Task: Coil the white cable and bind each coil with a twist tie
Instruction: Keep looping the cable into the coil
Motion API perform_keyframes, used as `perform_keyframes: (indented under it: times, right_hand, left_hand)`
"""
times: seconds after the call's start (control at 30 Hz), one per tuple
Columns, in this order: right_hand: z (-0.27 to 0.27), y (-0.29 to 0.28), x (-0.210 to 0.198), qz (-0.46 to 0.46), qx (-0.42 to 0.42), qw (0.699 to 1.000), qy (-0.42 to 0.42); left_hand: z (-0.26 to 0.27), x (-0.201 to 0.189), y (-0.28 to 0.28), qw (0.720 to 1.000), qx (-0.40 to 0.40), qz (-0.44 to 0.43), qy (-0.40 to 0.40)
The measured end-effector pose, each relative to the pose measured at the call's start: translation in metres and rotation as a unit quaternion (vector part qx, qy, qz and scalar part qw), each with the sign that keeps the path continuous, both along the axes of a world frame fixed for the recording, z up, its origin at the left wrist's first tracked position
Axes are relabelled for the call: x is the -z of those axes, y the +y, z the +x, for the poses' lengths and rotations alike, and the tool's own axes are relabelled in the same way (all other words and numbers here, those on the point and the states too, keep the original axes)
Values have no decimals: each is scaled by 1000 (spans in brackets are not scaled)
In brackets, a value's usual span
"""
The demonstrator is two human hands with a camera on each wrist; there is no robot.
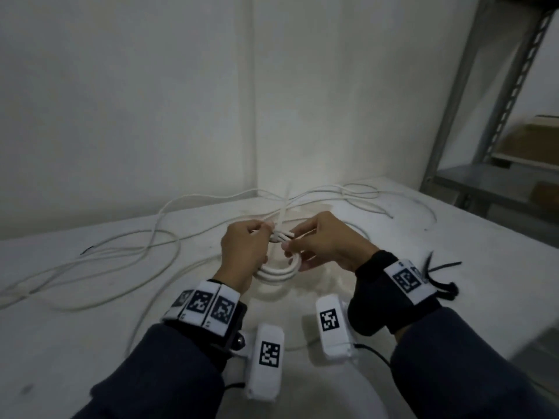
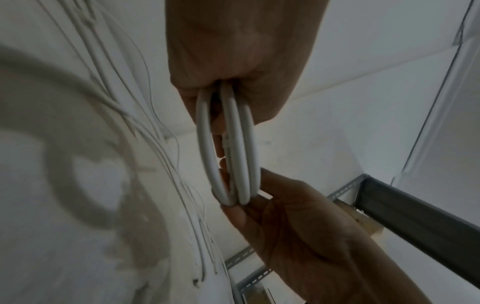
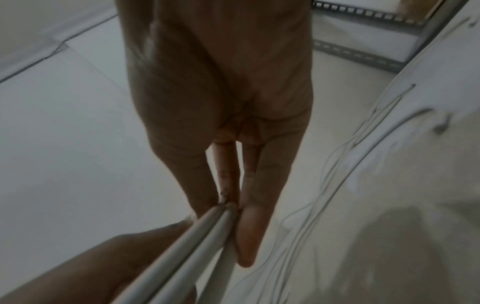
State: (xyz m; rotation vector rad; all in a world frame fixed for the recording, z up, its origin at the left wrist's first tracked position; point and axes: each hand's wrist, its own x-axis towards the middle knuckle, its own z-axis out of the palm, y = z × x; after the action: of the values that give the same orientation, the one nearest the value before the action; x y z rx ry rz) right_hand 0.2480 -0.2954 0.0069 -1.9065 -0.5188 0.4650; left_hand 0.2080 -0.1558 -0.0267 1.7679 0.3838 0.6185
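Note:
A small coil of white cable [image 1: 276, 275] hangs in the air just above the white table [image 1: 453, 252], held between both hands. My left hand [image 1: 266, 230] grips the coil's left side; in the left wrist view the coil [image 2: 231, 144] runs up into the curled fingers of that left hand [image 2: 233, 67]. My right hand [image 1: 287, 247] pinches the coil's top right between thumb and fingers, and its fingers [image 3: 249, 226] lie along the cable strands [image 3: 197, 236]. A white tie [image 1: 282, 214] is wrapped round the coil's top, with its tail sticking up.
Long loose white cables [image 1: 145, 252] trail over the table's left and back. Several black ties [image 1: 443, 267] lie by my right wrist. A grey metal shelf rack [image 1: 472, 122] stands at the right, past the table's edge. White walls close the back.

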Motion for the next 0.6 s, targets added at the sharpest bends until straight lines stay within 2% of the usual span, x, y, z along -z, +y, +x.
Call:
perform_keyframes:
  times: [0.07, 0.13, 0.2, 0.27, 0.3, 0.37, 0.4, 0.43, 0.47, 0.5, 0.6]
  right_hand:
    - [20, -21, 7, -6, 46, 999, 2]
    - [51, -45, 18, 16, 134, 991, 19]
    - [91, -77, 32, 47, 259, 964, 36]
    - [128, -107, 45, 68, 359, 931, 25]
    - [139, -118, 50, 48, 391, 919, 13]
    - [156, -134, 58, 27, 451, 891, 41]
    - [158, -134, 64, -42, 458, 888, 13]
    - [158, -131, 63, -149, 439, 886, -13]
    - [156, -127, 64, -204, 420, 884, -31]
    - [155, -122, 66, -231, 382, 894, -46]
    - [160, -106, 65, -225, 381, 896, -45]
  left_hand:
    - [17, 7, -16, 998, 51, 7, 31]
    - [32, 14, -20, 990, 107, 12, 90]
    - [43, 22, -8, 971, 119, 98, 185]
    - [49, 30, 18, 925, 77, 235, 288]
    - [49, 33, 31, 896, 48, 289, 333]
    - [47, 36, 52, 838, 10, 343, 424]
    - [44, 35, 56, 820, 7, 345, 457]
    - [42, 34, 57, 811, 8, 338, 478]
    - [41, 33, 56, 812, 6, 326, 484]
    - [40, 33, 56, 819, 6, 315, 479]
    - [39, 33, 58, 854, 16, 306, 420]
